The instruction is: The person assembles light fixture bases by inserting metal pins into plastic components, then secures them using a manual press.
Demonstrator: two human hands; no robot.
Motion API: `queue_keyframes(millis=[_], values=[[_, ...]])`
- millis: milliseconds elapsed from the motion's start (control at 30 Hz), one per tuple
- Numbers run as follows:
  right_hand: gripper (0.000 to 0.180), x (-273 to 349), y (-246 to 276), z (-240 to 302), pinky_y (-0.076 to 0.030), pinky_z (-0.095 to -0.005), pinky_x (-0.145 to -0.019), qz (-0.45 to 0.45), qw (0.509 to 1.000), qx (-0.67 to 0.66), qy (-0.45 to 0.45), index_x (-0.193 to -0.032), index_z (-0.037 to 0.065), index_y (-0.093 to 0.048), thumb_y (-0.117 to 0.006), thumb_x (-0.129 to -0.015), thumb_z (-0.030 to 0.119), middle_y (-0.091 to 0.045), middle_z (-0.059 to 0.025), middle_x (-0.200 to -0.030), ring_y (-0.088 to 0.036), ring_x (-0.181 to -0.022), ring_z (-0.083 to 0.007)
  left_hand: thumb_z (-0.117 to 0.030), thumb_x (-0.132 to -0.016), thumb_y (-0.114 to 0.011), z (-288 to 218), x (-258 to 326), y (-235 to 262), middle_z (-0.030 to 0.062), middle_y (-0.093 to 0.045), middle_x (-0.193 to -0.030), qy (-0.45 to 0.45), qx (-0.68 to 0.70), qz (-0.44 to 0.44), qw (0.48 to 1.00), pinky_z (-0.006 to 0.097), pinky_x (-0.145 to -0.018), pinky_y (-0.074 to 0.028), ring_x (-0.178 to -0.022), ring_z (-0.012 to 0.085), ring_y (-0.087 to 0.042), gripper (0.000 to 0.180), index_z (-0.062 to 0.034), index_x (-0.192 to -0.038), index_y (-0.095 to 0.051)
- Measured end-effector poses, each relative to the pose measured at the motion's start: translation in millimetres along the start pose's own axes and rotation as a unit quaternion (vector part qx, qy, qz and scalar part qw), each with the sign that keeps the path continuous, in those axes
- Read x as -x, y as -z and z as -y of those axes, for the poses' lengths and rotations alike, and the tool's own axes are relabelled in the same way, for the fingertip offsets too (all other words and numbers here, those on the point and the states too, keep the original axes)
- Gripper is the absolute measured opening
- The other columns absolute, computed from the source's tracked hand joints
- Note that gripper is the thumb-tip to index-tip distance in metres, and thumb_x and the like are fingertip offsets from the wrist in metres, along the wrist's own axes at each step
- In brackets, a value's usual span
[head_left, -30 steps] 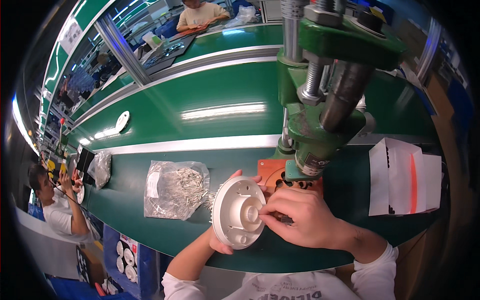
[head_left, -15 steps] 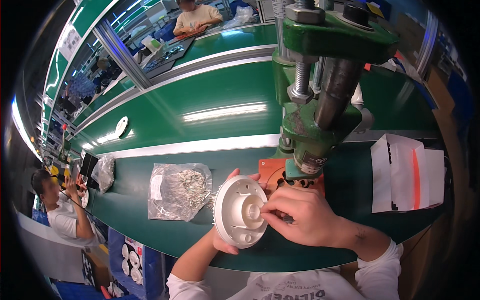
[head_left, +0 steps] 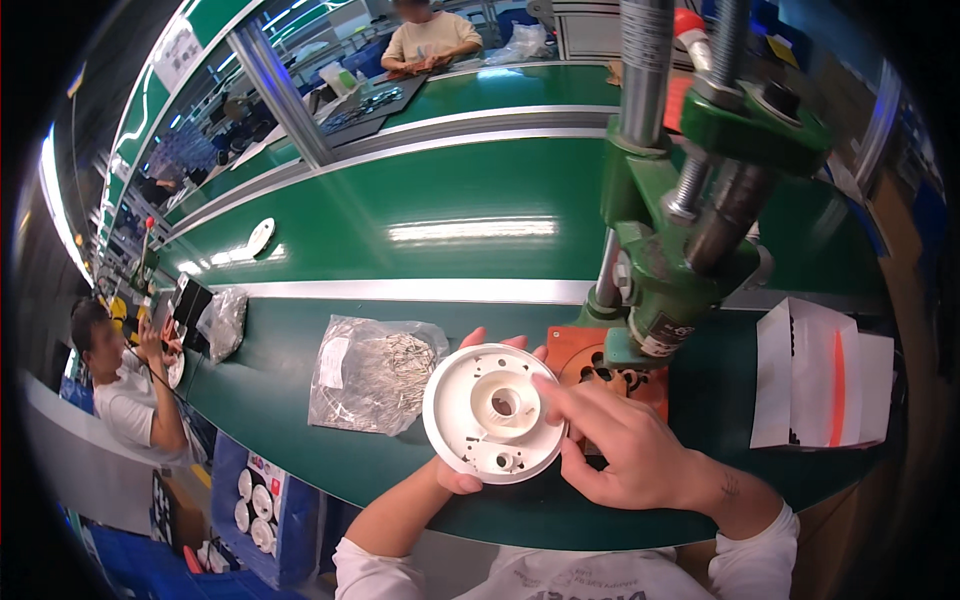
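A round white plastic housing (head_left: 460, 432) with a raised central ring and small holes faces up toward me. My left hand (head_left: 458, 480) grips it from below, with the thumb at the lower rim and fingertips showing past the upper edge. Over the right rim is my right hand (head_left: 622, 440), its index finger stretched toward the housing and its thumb apart. I see nothing between those fingers, though the fingertips are slightly blurred. Just left of the housing lies a clear plastic bag (head_left: 375, 375) of small, slender, pale pieces.
A green hand press (head_left: 655, 270) stands over an orange base plate (head_left: 575, 343) behind my right hand. At the right is an open white box (head_left: 805, 375). A blue bin (head_left: 295, 540) with white round parts sits lower left. Two other people work nearby.
My right hand has left its pinch at the housing's centre and shifted to the right rim, fingers spreading. The housing has turned to face up more. The whole view has swung slightly left.
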State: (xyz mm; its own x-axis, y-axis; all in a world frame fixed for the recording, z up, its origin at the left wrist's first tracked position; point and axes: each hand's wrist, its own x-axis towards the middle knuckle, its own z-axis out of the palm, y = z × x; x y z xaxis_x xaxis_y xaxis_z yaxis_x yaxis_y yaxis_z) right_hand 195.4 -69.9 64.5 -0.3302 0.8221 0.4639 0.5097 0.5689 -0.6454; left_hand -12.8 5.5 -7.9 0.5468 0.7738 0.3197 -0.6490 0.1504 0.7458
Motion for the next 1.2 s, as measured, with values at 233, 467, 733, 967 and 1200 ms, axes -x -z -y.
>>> queue_keyframes(millis=[233, 467, 733, 967, 1200], values=[[0.054, -5.0, -18.9, 9.3, -0.057, -0.0281, -0.072, -0.142, 0.989, -0.050, -0.012, -0.138, -0.005, -0.054, -0.068, -0.086, -0.008, -0.062, -0.0185, -0.122, -0.067, -0.083, -0.0148, -0.063, -0.059, -0.098, -13.4, -10.9, 12.0, 0.0234, -0.029, -0.167, -0.101, -0.018, -0.063, 0.993, 0.058, -0.126, -0.036, -0.157, 0.0418, -0.028, 0.145, -0.0132, -0.166, -0.016], [0.013, -30.3, -55.2, -15.5, -0.056, -0.0422, -0.087, 0.080, 0.989, 0.119, 0.033, -0.098, 0.000, -0.073, -0.073, -0.085, 0.002, -0.071, -0.0142, -0.102, -0.067, -0.096, -0.0347, -0.082, -0.071, -0.078, -33.9, -18.4, 23.9, 0.0221, -0.024, -0.170, -0.194, -0.067, -0.127, 0.970, 0.056, -0.127, -0.032, -0.158, 0.0403, -0.028, 0.141, -0.0084, -0.167, -0.007], [0.009, -77.5, -111.8, -63.5, -0.060, -0.0489, -0.080, 0.187, 0.955, 0.227, -0.042, -0.086, -0.002, -0.070, -0.066, -0.078, -0.001, -0.071, -0.0221, -0.088, -0.072, -0.088, -0.0408, -0.087, -0.080, -0.061, 19.8, 6.7, 92.7, 0.0220, -0.031, -0.167, -0.175, -0.102, -0.110, 0.973, 0.048, -0.125, -0.033, -0.152, 0.0334, -0.037, 0.129, 0.0009, -0.164, -0.019], [0.020, -79.8, -132.6, -88.9, -0.061, -0.0494, -0.077, 0.073, 0.984, 0.148, 0.060, -0.101, -0.002, -0.070, -0.064, -0.082, 0.000, -0.073, -0.0225, -0.093, -0.073, -0.088, -0.0419, -0.093, -0.078, -0.061, 36.7, 11.4, 100.4, 0.0155, -0.039, -0.163, -0.122, -0.114, -0.095, 0.981, 0.041, -0.125, -0.034, -0.149, 0.0272, -0.041, 0.131, 0.0039, -0.161, -0.028], [0.018, -55.3, -63.6, -6.0, -0.060, -0.0497, -0.077, 0.158, 0.976, 0.152, -0.010, -0.102, -0.001, -0.069, -0.065, -0.084, 0.000, -0.072, -0.0219, -0.092, -0.071, -0.084, -0.0459, -0.072, -0.073, -0.083, 3.8, 1.0, 56.4, 0.0233, -0.028, -0.169, -0.153, -0.069, -0.076, 0.983, 0.047, -0.126, -0.033, -0.154, 0.0344, -0.036, 0.136, -0.0009, -0.165, -0.013]])
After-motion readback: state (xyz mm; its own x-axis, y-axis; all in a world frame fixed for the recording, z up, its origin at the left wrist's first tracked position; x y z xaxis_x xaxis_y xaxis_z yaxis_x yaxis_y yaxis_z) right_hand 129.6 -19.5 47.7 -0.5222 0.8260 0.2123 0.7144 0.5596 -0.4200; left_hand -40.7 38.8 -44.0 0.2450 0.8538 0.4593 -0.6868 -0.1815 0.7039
